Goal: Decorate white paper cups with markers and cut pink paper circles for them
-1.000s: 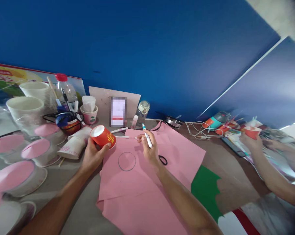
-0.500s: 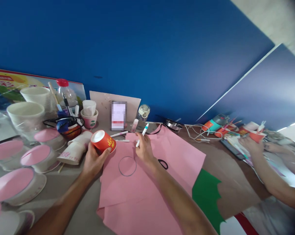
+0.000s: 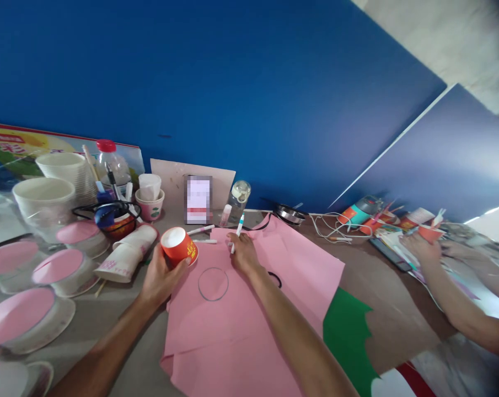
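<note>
My left hand (image 3: 163, 280) is wrapped round an orange paper cup (image 3: 178, 246) with yellow marks, its white end tilted up, over the left edge of the pink paper (image 3: 249, 342). Between the fingers of my right hand (image 3: 245, 255) is a white marker (image 3: 239, 229) with a teal band, held nearly upright over the paper's upper part. A drawn circle (image 3: 213, 284) shows on the paper, between and below my two hands. A black ring-like handle (image 3: 276, 279) pokes out beside my right forearm, which partly hides it.
Pink-topped cups (image 3: 59, 266), white cups (image 3: 127, 255) and a bottle (image 3: 112, 165) crowd the left. Behind stand a phone (image 3: 198, 199) and a glass jar (image 3: 239, 198). Green paper (image 3: 346, 331) lies right; beyond it are another person's hands (image 3: 420, 247).
The cup in my left hand has turned a little and sits slightly right. My right hand and the marker have shifted slightly left and down in view. The whole view has shifted slightly.
</note>
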Motion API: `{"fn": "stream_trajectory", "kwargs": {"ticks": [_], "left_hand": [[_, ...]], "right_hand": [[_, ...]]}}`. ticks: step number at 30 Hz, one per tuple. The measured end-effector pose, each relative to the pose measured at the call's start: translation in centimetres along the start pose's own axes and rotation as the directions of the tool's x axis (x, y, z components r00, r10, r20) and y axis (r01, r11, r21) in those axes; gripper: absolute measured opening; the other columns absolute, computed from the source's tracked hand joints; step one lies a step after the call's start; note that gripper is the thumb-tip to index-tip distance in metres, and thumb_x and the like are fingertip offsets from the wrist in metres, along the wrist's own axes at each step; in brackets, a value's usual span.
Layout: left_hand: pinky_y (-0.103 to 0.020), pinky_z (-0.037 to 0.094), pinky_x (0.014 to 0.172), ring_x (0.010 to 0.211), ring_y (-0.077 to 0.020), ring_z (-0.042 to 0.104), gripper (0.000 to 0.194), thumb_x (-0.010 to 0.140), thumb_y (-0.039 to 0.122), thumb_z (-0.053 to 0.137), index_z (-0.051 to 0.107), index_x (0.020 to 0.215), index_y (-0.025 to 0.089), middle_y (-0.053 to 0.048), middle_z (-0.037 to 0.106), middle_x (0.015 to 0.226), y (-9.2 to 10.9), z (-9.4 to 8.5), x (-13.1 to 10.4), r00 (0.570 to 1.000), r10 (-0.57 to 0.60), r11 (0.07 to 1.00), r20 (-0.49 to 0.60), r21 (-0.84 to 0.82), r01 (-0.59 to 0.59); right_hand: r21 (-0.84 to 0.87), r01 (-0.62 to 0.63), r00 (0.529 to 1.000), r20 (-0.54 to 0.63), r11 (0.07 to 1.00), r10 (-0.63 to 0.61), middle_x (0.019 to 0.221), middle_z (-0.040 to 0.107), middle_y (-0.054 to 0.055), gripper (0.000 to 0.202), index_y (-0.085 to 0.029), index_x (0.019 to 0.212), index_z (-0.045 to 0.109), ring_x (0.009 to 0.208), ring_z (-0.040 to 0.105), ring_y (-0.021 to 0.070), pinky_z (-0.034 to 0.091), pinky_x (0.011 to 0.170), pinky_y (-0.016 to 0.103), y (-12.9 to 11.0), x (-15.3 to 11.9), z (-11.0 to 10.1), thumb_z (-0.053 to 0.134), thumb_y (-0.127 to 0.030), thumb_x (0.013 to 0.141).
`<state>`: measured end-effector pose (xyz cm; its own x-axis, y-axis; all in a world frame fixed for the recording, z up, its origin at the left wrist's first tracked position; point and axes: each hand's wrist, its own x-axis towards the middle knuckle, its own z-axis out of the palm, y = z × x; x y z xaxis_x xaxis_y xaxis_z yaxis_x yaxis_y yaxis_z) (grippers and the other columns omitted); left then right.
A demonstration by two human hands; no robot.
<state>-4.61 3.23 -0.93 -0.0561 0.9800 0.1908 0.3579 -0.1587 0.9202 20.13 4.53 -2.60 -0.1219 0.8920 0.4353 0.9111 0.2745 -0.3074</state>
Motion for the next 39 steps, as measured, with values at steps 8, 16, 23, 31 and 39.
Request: {"fn": "stream_trajectory", "kwargs": {"ticks": [8, 16, 23, 31, 39], "left_hand": [[-0.051, 0.047, 0.091, 0.107, -0.0331, 0.059, 0.06, 0.067, 0.047, 0.066, 0.045, 0.116, 0.019, -0.013, 0.06, 0.115, 0.2, 0.1, 0.0, 0.999, -0.001, 0.989, -0.032, 0.149, 0.006], [-0.05, 0.041, 0.102, 0.118, -0.0328, 0.051, 0.063, 0.072, 0.027, 0.061, 0.04, 0.13, 0.017, -0.015, 0.053, 0.123, -0.9, -0.2, 0.5, 0.978, 0.192, 0.962, -0.078, 0.211, -0.172], [-0.053, 0.025, 0.111, 0.136, -0.0358, 0.028, 0.073, 0.069, 0.015, 0.064, 0.036, 0.136, 0.015, -0.021, 0.035, 0.142, 1.2, -0.4, -1.7, 0.773, 0.612, 0.768, -0.166, 0.355, -0.533], [-0.036, 0.051, 0.075, 0.08, -0.0225, 0.066, 0.023, 0.083, 0.029, 0.058, 0.061, 0.105, 0.021, -0.008, 0.067, 0.094, 2.6, 0.6, -3.2, 0.927, 0.158, 0.97, 0.34, -0.229, -0.082], [-0.032, 0.05, 0.074, 0.072, -0.0177, 0.063, 0.03, 0.075, 0.034, 0.073, 0.069, 0.102, 0.02, -0.005, 0.07, 0.086, 3.6, 0.8, -3.0, 0.796, 0.014, 0.645, 0.605, -0.614, 0.455]], "right_hand": [[0.153, 0.059, 0.985, -0.171, 0.986, -0.033, 0.097, 0.067, 0.01, 0.041, -0.018, 0.118, 0.055, 0.091, 0.06, 0.0231, 0.049, 0.083, 0.036, -1.0, -0.3, -1.0, 0.045, -0.002, 0.081], [0.262, 0.143, 0.973, -0.212, 0.954, -0.087, 0.091, 0.069, 0.008, 0.037, -0.019, 0.112, 0.057, 0.086, 0.061, 0.0235, 0.048, 0.082, 0.037, -2.3, -1.0, -1.3, 0.047, -0.004, 0.08], [0.355, 0.089, 0.968, -0.249, 0.931, 0.002, 0.099, 0.067, 0.009, 0.027, -0.02, 0.113, 0.055, 0.092, 0.061, 0.0214, 0.049, 0.084, 0.035, -3.5, -1.3, -2.3, 0.046, -0.014, 0.089], [0.638, 0.11, 0.95, -0.293, 0.762, 0.108, 0.099, 0.065, 0.008, 0.017, -0.021, 0.107, 0.055, 0.088, 0.063, 0.0175, 0.051, 0.082, 0.031, -8.1, -2.1, -3.7, 0.053, -0.021, 0.09], [0.636, 0.206, 0.97, -0.235, 0.743, -0.068, 0.09, 0.067, 0.007, 0.018, -0.023, 0.1, 0.059, 0.087, 0.06, 0.0207, 0.052, 0.081, 0.036, -10.9, -3.5, -4.4, 0.05, -0.016, 0.086]]}}
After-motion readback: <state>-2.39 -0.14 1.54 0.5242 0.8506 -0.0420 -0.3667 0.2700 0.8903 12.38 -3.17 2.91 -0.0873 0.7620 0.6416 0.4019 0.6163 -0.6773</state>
